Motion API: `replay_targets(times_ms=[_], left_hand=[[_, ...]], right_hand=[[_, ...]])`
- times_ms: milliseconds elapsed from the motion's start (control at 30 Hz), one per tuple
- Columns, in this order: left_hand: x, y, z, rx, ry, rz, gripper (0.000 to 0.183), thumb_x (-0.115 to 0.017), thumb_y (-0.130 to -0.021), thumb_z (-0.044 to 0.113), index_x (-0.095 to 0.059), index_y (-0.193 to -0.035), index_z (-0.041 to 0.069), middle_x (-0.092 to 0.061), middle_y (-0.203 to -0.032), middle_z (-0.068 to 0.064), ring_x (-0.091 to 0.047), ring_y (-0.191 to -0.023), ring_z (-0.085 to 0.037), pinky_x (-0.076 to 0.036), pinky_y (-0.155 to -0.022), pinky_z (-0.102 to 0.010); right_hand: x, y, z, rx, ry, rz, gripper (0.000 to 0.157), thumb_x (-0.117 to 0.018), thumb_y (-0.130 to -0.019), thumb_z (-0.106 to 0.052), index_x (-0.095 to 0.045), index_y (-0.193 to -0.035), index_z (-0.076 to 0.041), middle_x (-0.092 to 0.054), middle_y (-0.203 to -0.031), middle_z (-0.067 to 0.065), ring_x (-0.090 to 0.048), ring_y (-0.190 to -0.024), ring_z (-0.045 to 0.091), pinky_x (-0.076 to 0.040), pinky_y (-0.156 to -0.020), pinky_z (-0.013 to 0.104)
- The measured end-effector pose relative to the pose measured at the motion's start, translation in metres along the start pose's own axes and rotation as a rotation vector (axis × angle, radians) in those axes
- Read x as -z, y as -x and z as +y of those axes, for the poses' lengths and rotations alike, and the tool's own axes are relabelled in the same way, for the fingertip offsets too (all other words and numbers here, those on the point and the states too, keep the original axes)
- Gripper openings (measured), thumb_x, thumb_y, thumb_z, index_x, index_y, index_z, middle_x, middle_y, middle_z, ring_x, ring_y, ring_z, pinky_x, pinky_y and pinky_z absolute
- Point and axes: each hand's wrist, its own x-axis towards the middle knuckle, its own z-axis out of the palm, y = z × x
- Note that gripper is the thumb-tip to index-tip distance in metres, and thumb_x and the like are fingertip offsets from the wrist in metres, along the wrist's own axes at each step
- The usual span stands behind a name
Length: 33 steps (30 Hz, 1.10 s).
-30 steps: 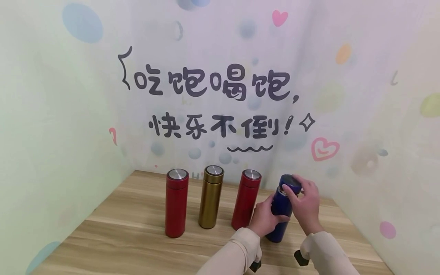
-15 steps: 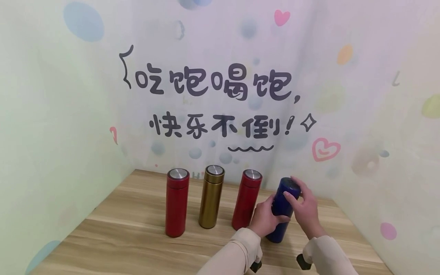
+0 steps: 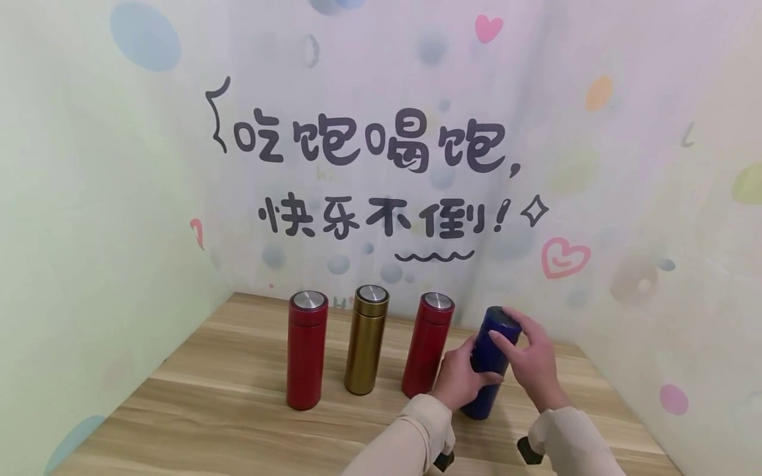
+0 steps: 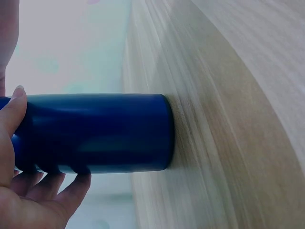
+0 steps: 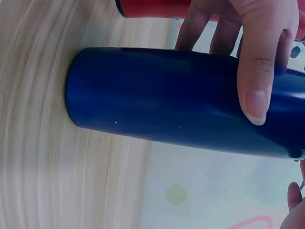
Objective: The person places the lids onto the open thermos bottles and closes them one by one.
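A blue thermos bottle (image 3: pixel 483 400) stands on the wooden table at the right of the row, its blue lid (image 3: pixel 503 318) sitting on its top. My left hand (image 3: pixel 458 375) grips the body around its middle; the left wrist view shows the thumb on one side of the bottle (image 4: pixel 109 133) and the fingers on the other. With the thumb on the near side and fingers at the far side, my right hand (image 3: pixel 532 360) holds the lid. In the right wrist view the bottle's (image 5: pixel 143 95) base rests on the table.
Left of the blue bottle stand a red thermos (image 3: pixel 425 347), a gold thermos (image 3: pixel 365 347) and another red thermos (image 3: pixel 306 363), all upright with silver-topped lids. The table (image 3: pixel 238 410) meets a printed backdrop (image 3: pixel 381 79) behind and at both sides.
A second ago the blue lid was raised and tilted off the bottle's neck in my right hand. It has come down onto the bottle; my left hand has kept its hold.
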Motion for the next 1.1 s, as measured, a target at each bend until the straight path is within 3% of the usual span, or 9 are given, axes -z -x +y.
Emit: replay_targets(times_ms=[367, 600, 800, 900, 1100], left_hand=[[0.001, 0.002, 0.003, 0.012, -0.015, -0.002, 0.063, -0.083, -0.077, 0.032, -0.053, -0.132, 0.025, -0.066, -0.118, 0.007, -0.064, -0.101, -0.01, -0.051, -0.092, -0.036], [0.001, 0.002, 0.005, 0.061, -0.012, -0.021, 0.067, -0.082, -0.078, 0.035, -0.05, -0.136, 0.031, -0.064, -0.122, 0.008, -0.064, -0.105, -0.012, -0.052, -0.092, -0.04], [-0.002, 0.0, 0.002, 0.066, 0.002, -0.027, 0.063, -0.081, -0.079, 0.035, -0.051, -0.134, 0.034, -0.065, -0.119, 0.01, -0.064, -0.103, -0.01, -0.052, -0.091, -0.041], [-0.001, 0.0, 0.002, 0.057, -0.003, -0.024, 0.063, -0.081, -0.079, 0.035, -0.051, -0.134, 0.033, -0.065, -0.118, 0.009, -0.064, -0.101, -0.01, -0.053, -0.09, -0.039], [0.001, -0.001, 0.0, 0.03, -0.014, 0.003, 0.064, -0.083, -0.077, 0.032, -0.053, -0.133, 0.027, -0.066, -0.116, 0.007, -0.065, -0.099, -0.01, -0.053, -0.089, -0.037]], right_hand=[[-0.012, -0.001, -0.006, 0.049, 0.1, 0.145, 0.05, -0.083, -0.077, -0.018, -0.063, -0.119, 0.0, -0.059, -0.106, 0.02, -0.047, -0.098, 0.033, -0.036, -0.083, 0.045], [-0.022, -0.001, -0.01, 0.104, 0.328, 0.263, 0.056, -0.087, -0.07, -0.031, -0.062, -0.108, 0.001, -0.054, -0.09, 0.022, -0.045, -0.086, 0.038, -0.035, -0.07, 0.046], [-0.021, 0.0, -0.018, 0.051, 0.51, 0.202, 0.06, -0.079, -0.078, -0.041, -0.056, -0.11, 0.005, -0.052, -0.091, 0.022, -0.044, -0.085, 0.039, -0.037, -0.067, 0.052], [-0.02, 0.0, -0.019, 0.045, 0.458, 0.135, 0.059, -0.075, -0.084, -0.037, -0.052, -0.116, 0.007, -0.053, -0.098, 0.025, -0.046, -0.09, 0.041, -0.04, -0.074, 0.055], [-0.008, -0.001, -0.012, 0.09, 0.088, -0.057, 0.05, -0.062, -0.095, -0.018, -0.047, -0.136, 0.004, -0.05, -0.128, 0.029, -0.044, -0.116, 0.042, -0.034, -0.095, 0.056]])
